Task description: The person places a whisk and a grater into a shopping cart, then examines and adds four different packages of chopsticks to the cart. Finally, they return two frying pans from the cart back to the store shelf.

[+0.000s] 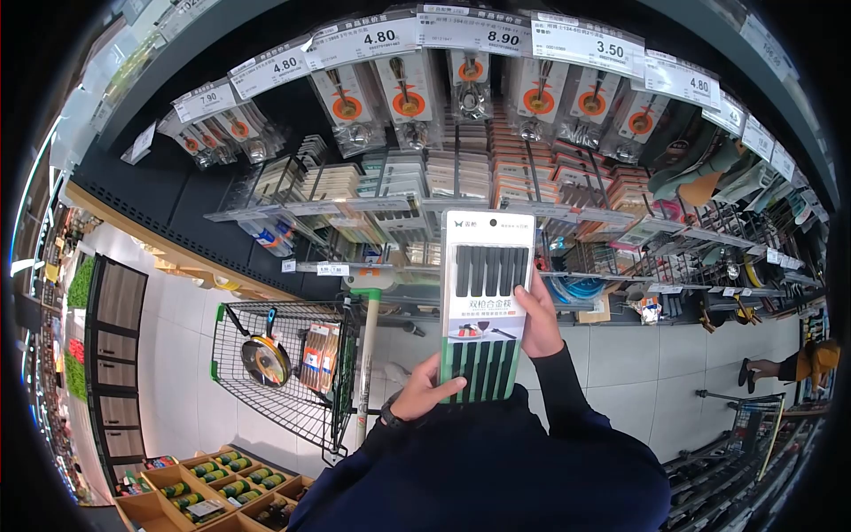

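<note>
A pack of chopsticks (483, 306) is held upright in front of my body, its white and green card facing me with several dark chopsticks showing through. My left hand (421, 390) grips its lower left edge, the thumb lying across the front. Higher up on the opposite side, my right hand (538, 319) clasps the edge with its thumb on the front. The other fingers of both hands are mostly hidden behind the pack. Just beyond it, shelf racks (399, 199) hold rows of packaged utensils.
To the left stands a shopping cart (284, 381) with a frying pan (265, 362) and a packaged item (320, 356) inside. Wooden bins (160, 510) of bottles are at lower left. Packaged utensils hang under price tags (372, 40). Another person (802, 368) and a second cart (745, 412) are at right.
</note>
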A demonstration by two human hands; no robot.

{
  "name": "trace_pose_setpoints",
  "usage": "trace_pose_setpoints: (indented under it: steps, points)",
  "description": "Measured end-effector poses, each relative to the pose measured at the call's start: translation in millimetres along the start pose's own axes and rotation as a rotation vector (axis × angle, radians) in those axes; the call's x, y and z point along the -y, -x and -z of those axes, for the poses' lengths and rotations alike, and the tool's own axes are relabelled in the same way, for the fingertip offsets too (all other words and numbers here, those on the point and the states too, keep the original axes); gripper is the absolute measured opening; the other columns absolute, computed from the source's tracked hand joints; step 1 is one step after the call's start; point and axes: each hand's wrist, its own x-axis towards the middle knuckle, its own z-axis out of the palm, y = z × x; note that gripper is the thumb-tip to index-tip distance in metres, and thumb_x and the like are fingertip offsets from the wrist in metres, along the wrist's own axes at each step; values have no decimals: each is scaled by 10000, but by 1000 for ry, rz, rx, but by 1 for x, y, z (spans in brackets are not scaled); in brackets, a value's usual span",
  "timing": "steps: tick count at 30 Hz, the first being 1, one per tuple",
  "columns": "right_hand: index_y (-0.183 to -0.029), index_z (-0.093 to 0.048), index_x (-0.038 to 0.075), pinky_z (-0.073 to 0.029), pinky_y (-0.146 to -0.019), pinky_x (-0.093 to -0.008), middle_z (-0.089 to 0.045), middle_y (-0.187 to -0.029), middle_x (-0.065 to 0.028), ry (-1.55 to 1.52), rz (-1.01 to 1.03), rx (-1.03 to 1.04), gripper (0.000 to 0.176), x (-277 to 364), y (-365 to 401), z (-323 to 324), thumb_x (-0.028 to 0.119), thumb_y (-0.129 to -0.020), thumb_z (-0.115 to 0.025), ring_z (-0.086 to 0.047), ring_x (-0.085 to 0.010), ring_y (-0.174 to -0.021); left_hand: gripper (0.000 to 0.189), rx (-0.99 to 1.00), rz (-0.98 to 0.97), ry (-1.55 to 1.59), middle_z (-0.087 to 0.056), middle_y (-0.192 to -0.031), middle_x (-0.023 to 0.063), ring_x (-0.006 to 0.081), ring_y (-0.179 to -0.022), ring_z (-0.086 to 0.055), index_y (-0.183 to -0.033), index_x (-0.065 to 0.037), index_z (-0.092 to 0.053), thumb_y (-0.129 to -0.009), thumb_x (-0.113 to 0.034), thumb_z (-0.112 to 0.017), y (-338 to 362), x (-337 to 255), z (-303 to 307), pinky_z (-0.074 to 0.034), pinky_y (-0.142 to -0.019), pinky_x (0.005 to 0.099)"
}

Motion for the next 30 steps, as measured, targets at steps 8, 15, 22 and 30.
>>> trace_pose_setpoints:
  steps: [8, 15, 22, 30]
  points:
    - [-1502, -256, 54, -430, -1022, -317, -488, -1393, -91, -6, 22, -24, 580, 1, 3, 0, 66, -978, -506, -515, -167, -1240, 511, 1, -77, -35, -577, -1262, 62, 101, -1134, -532, -1386, 23, -415, -930, -60, -631, -1, 4, -2, -439, -968, 287]
    - [-1533, -123, 22, -260, -1140, -383, -207, -1556, -176, 589, 477, -28, 840, -11, -12, -29, 86, -871, -636, -269, -259, -1421, 496, -88, -148, 104, -568, -1255, 52, 97, -1131, -524, -1363, 15, -434, -925, -86, -643, -5, -10, -15, -429, -967, 286]
    - [-1542, -79, 25, -146, -1180, -430, -105, -1586, -196, 1164, 513, 54, 1155, -20, -4, -61, 421, -728, -796, -114, -321, -1480, 518, -208, -136, -295, -519, -1293, 114, 158, -1222, -471, -1371, 17, -424, -908, -83, -633, -18, -20, -22, -371, -1024, 316]
    - [-1532, -152, 46, -403, -1077, -503, -305, -1499, -288, -308, -59, 347, 1067, -4, -24, -55, 524, -712, -640, -396, -397, -1352, 773, 16, -641, -1156, -135, -1574, 277, 461, -1451, -127, -1508, -49, -269, -881, -292, -652, -16, -76, -51, -118, -1138, 603]
